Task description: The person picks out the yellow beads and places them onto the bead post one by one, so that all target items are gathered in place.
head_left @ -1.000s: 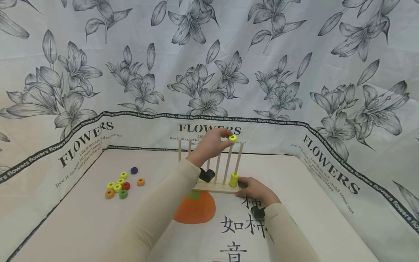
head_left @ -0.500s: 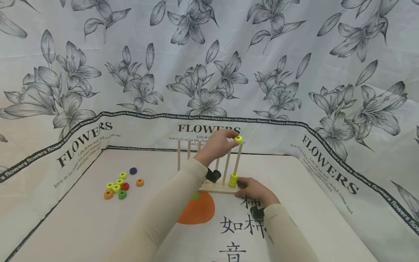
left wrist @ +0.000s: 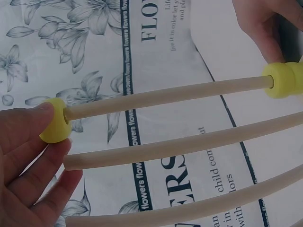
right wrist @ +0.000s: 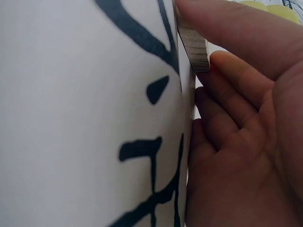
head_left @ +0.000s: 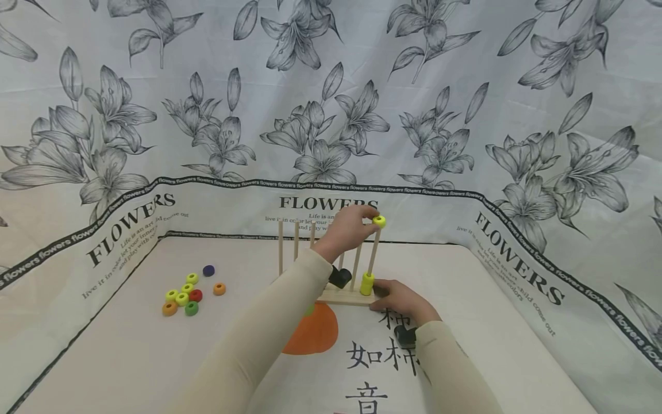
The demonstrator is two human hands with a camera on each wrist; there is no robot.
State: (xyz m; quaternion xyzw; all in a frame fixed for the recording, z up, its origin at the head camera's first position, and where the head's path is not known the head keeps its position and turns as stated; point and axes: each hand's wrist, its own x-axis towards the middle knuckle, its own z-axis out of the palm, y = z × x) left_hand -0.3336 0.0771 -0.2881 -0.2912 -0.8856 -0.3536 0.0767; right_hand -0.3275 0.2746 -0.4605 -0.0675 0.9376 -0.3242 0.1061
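My left hand [head_left: 347, 231] pinches a yellow bead [head_left: 379, 221] at the top of the rightmost wooden peg [head_left: 374, 251]. In the left wrist view the bead [left wrist: 57, 124] sits against the peg's tip, the peg's end at its hole. Lower on that same peg, yellow beads [head_left: 367, 284] are stacked at the bottom. The pegs rise from a flat wooden base [head_left: 345, 296], whose right end my right hand [head_left: 404, 300] grips. Seen from the right wrist, thumb and fingers lie either side of the base's end [right wrist: 196, 52]. My left forearm hides part of the rack.
Loose beads lie on the left of the table: several yellow ones [head_left: 182, 299], orange [head_left: 219, 288], red [head_left: 195, 295], green [head_left: 191, 308] and dark blue [head_left: 208, 270]. A mat with an orange fruit print [head_left: 312, 333] spreads before the rack. Flowered cloth [head_left: 320, 138] hangs behind.
My left hand has carried the yellow bead rightward, from beside the rightmost peg to its top. The right hand has stayed at the base's end.
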